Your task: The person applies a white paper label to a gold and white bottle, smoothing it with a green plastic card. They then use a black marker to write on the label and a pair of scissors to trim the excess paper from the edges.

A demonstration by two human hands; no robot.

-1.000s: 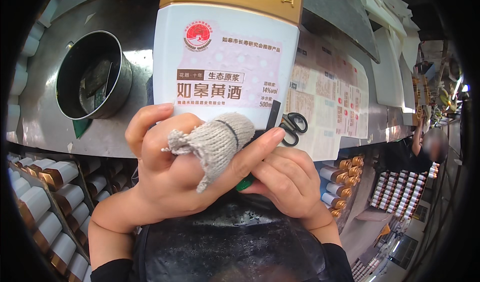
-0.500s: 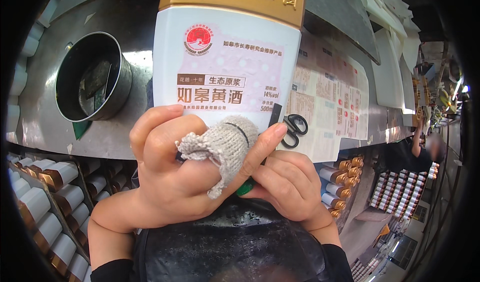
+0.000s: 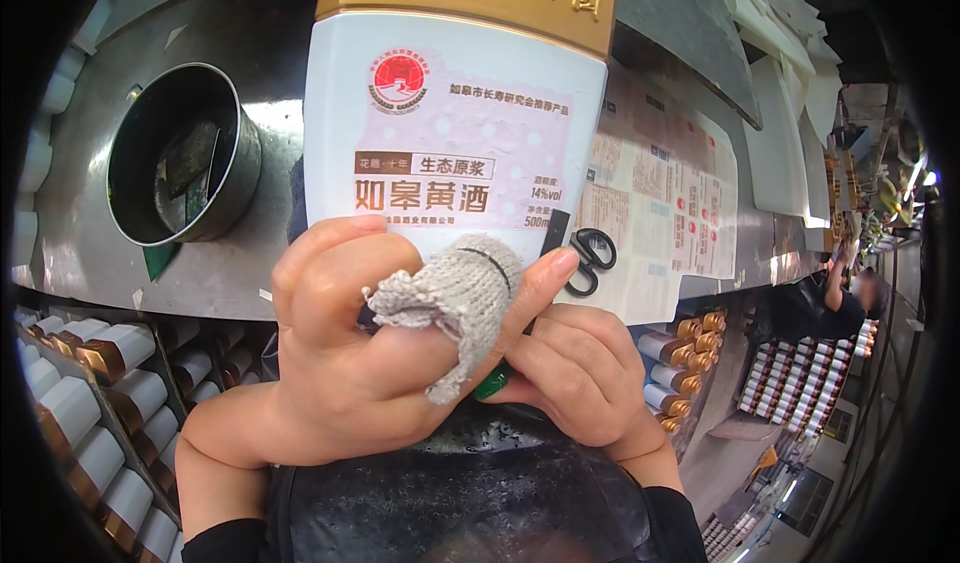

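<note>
A white bottle point(image 3: 420, 133) with a gold top stands upright in front of me, its pale pink, dotted label point(image 3: 470, 148) facing me. My left hand point(image 3: 380, 343) is closed at the bottle's lower front. A grey knitted cover point(image 3: 465, 303) sits on one of its fingers, and its thumb reaches to the bottle's right edge. Beside the thumb a dark flat strip point(image 3: 557, 231) shows; its lower end is hidden. My right hand point(image 3: 580, 378) is curled just below, closed around a green thing point(image 3: 493, 381) that is mostly covered. The bottle's base is hidden by my hands.
Behind the bottle, black-handled scissors point(image 3: 592, 261) lie on printed label sheets point(image 3: 650, 193). A metal pot point(image 3: 250, 168) stands on the steel table at left. Gold-topped bottles point(image 3: 75, 408) fill racks at lower left; others point(image 3: 690, 363) stand at right. Another person point(image 3: 825, 298) is far right.
My left hand has shifted slightly right and down over the lower label, the knitted cover with it. My right hand and the bottle have barely moved.
</note>
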